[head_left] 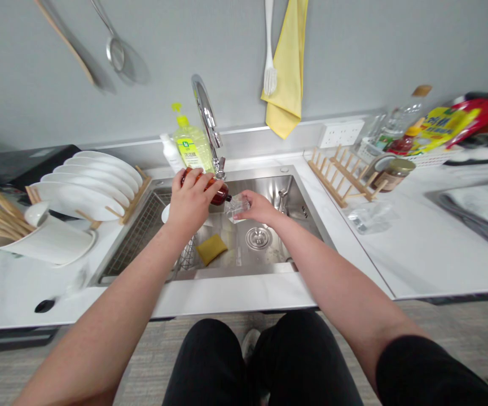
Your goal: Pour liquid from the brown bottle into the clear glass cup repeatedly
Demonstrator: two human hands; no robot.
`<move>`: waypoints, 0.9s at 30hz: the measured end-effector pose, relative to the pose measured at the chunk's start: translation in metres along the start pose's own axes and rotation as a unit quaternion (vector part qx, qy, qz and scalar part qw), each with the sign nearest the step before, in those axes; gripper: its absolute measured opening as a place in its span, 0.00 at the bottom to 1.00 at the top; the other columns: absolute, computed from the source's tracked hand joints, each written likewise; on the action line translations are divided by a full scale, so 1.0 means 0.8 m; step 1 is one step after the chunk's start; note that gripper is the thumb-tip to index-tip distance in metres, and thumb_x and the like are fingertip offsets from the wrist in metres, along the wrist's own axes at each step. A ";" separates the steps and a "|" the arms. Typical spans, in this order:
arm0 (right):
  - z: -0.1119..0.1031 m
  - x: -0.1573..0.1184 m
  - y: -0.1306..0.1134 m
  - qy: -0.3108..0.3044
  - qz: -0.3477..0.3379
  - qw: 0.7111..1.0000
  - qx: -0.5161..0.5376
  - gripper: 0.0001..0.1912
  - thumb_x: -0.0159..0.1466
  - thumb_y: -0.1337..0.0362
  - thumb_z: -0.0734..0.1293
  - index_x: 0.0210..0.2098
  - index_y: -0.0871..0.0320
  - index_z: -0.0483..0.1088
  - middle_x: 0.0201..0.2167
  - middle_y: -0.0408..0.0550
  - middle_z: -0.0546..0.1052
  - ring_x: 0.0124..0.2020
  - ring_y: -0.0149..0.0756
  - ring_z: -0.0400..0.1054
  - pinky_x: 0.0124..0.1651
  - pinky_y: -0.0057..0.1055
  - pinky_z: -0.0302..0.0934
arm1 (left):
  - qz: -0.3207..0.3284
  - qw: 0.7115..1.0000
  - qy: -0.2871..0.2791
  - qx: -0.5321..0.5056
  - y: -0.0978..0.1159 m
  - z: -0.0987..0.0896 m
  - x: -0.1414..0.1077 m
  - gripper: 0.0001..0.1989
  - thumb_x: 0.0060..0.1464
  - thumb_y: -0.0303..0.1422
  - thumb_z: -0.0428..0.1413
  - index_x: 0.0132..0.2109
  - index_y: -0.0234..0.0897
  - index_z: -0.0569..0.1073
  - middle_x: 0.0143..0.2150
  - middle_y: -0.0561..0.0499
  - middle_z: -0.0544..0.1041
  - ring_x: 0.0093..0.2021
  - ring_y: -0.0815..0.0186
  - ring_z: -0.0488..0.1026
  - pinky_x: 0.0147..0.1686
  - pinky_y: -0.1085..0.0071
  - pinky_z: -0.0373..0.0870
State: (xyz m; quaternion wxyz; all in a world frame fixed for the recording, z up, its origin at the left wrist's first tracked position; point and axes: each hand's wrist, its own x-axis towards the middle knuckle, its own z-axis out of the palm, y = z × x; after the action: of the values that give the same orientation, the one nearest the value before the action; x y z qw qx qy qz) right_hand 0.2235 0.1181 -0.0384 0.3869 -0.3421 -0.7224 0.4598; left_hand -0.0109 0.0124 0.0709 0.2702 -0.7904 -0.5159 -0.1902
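Our forearms (332, 276) overhang the sink (235, 272): left hand (192, 202) grips a red-brown bottle (219, 195), already tipped toward the clear container (234, 207) right hand (257, 207) holds; any pouring, we cannot tell.

In the centre of the frame is a rectangular stainless-steel sink (244, 272), and a yellow rectangular sponge (211, 249) lies in it. Over the sink, a dark red translucent bottle (221, 195) is in the left hand (190, 198); just to its right, a transparent container (236, 207) is in the right hand (259, 207). Behind, at upper centre, stands a curved chrome faucet (203, 102). At the left, round white plates (78, 189) stand in a wooden rack (136, 198).
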 end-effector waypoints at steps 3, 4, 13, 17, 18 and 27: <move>0.000 -0.001 -0.003 0.000 -0.001 1.000 0.005 0.31 0.46 0.61 0.90 0.46 0.51 0.79 0.42 0.44 0.84 0.47 0.47 0.79 0.53 0.44 0.76 | 0.010 1.000 0.001 -0.018 -0.001 -0.005 0.004 0.29 0.66 0.24 0.57 0.69 0.53 0.77 0.71 0.45 0.79 0.77 0.43 0.66 0.78 0.31 0.55; 0.000 -0.001 -0.004 0.001 -0.002 1.000 0.006 0.31 0.46 0.61 0.90 0.46 0.51 0.79 0.43 0.45 0.84 0.47 0.47 0.79 0.53 0.44 0.76 | 0.012 1.000 0.002 -0.020 -0.001 -0.006 0.006 0.29 0.66 0.24 0.57 0.69 0.53 0.77 0.71 0.45 0.79 0.77 0.43 0.66 0.78 0.30 0.55; 0.001 -0.002 -0.013 0.002 0.003 1.000 0.022 0.32 0.47 0.62 0.90 0.48 0.52 0.79 0.44 0.46 0.84 0.49 0.48 0.80 0.55 0.45 0.76 | 0.022 0.999 0.007 -0.024 -0.001 -0.015 0.011 0.25 0.69 0.25 0.56 0.68 0.51 0.76 0.71 0.47 0.79 0.78 0.47 0.65 0.81 0.33 0.52; 0.001 -0.002 -0.015 0.005 0.006 1.000 0.017 0.33 0.47 0.61 0.90 0.49 0.52 0.79 0.46 0.46 0.85 0.50 0.47 0.80 0.57 0.45 0.76 | 0.032 0.999 0.000 -0.015 -0.002 -0.019 0.014 0.23 0.71 0.25 0.53 0.67 0.50 0.77 0.71 0.47 0.78 0.78 0.47 0.65 0.80 0.32 0.53; 0.002 -0.003 -0.015 0.005 0.006 1.000 0.017 0.33 0.47 0.62 0.90 0.50 0.52 0.79 0.46 0.46 0.85 0.50 0.47 0.80 0.57 0.45 0.76 | 0.032 0.999 -0.001 -0.015 -0.002 -0.020 0.015 0.23 0.72 0.26 0.53 0.66 0.50 0.77 0.71 0.47 0.78 0.78 0.47 0.65 0.80 0.32 0.52; 0.003 -0.001 -0.012 0.004 0.005 1.000 0.017 0.33 0.48 0.62 0.90 0.50 0.50 0.79 0.47 0.47 0.85 0.50 0.49 0.80 0.57 0.47 0.77 | 0.019 0.998 -0.024 -0.048 0.002 -0.031 0.019 0.20 0.75 0.29 0.52 0.67 0.51 0.75 0.73 0.51 0.77 0.78 0.51 0.62 0.82 0.34 0.46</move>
State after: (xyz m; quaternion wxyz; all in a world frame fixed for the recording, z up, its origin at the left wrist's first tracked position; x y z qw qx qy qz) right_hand 0.2205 0.1132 -0.0305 0.3929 -0.3411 -0.7114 0.4724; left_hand -0.0043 0.0071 0.0990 0.2229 -0.8168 -0.4971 -0.1902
